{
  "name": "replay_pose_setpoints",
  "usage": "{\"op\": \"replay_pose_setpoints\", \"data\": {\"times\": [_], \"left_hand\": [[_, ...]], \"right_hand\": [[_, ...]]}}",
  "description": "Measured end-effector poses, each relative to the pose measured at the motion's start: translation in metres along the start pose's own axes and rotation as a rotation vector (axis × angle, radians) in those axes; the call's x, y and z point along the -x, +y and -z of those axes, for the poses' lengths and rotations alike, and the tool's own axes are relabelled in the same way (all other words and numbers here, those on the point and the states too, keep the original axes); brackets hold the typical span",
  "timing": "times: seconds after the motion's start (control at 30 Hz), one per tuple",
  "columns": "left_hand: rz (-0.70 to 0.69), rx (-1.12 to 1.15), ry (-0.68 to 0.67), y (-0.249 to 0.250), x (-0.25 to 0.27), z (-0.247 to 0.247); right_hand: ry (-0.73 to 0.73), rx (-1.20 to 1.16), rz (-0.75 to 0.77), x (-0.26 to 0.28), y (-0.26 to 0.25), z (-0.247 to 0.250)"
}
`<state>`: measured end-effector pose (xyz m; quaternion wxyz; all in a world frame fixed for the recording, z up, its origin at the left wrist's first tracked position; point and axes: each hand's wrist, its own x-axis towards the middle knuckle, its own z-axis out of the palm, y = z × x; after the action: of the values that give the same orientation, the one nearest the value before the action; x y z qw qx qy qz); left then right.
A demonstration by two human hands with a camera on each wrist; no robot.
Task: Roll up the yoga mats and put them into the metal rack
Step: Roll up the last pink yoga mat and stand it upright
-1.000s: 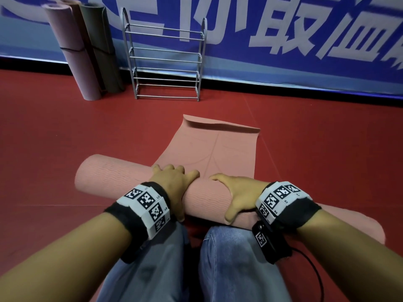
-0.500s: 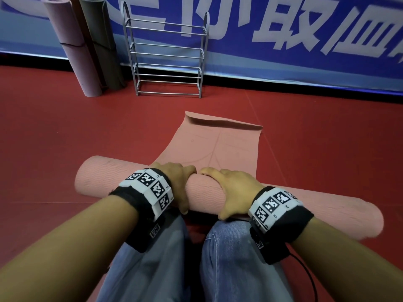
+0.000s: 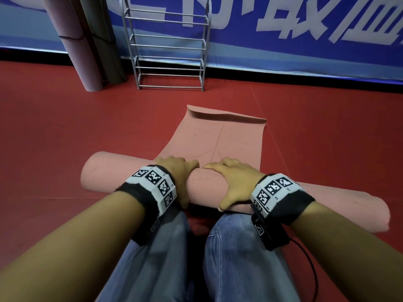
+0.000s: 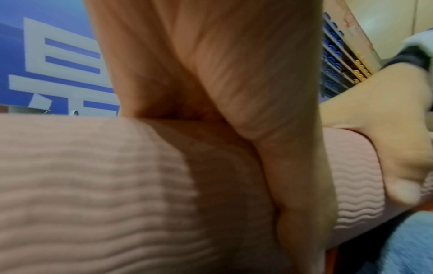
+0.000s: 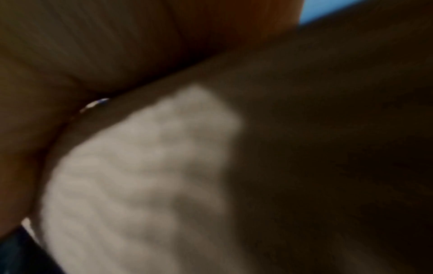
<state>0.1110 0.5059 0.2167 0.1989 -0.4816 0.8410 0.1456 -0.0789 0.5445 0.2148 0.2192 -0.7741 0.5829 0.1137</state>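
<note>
A pink yoga mat lies on the red floor, mostly wound into a thick roll (image 3: 113,173) across my knees. Its flat tail (image 3: 218,136) stretches away toward the wall, with the far edge curled up. My left hand (image 3: 181,171) and right hand (image 3: 235,179) sit side by side on the middle of the roll, fingers curved over its top and thumbs down the near side. The left wrist view shows my left hand (image 4: 234,74) wrapped on the ribbed roll (image 4: 93,185), with the right hand (image 4: 386,129) beside it. The right wrist view is dark, showing only ribbed mat (image 5: 140,166).
The metal rack (image 3: 168,46) stands empty against the blue banner wall, straight beyond the mat. Left of it a pink rolled mat (image 3: 74,40) and a dark green one (image 3: 102,40) lean upright on the wall. Red floor lies open on both sides. My jeans-clad knees (image 3: 239,247) are behind the roll.
The roll has moved forward a little and the flat tail is shorter. Both hands shifted over the top of the roll and came closer together.
</note>
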Motion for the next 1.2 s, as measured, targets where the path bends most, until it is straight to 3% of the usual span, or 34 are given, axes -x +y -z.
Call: {"op": "replay_pose_setpoints", "data": {"times": [0.23,0.4,0.5,0.63,1.03,1.2], "left_hand": [[0.0,0.313,-0.121,-0.013,-0.01,0.004],[0.008,-0.02,0.073,0.001,-0.002,-0.017],[0.005,-0.094,0.065,0.005,0.003,-0.025],[0.003,-0.084,0.06,0.002,0.001,-0.017],[-0.125,-0.064,0.24,0.011,0.039,0.018],[-0.147,-0.047,0.147,0.014,0.057,0.04]], "right_hand": [[0.09,0.206,-0.032,0.011,-0.018,-0.014],[0.129,0.192,-0.055,0.006,-0.014,-0.018],[0.115,0.112,-0.061,0.001,-0.011,-0.014],[0.132,0.063,-0.05,0.0,-0.01,-0.012],[0.164,-0.062,0.021,0.033,-0.004,0.021],[0.039,-0.121,0.072,0.042,-0.007,0.04]]}}
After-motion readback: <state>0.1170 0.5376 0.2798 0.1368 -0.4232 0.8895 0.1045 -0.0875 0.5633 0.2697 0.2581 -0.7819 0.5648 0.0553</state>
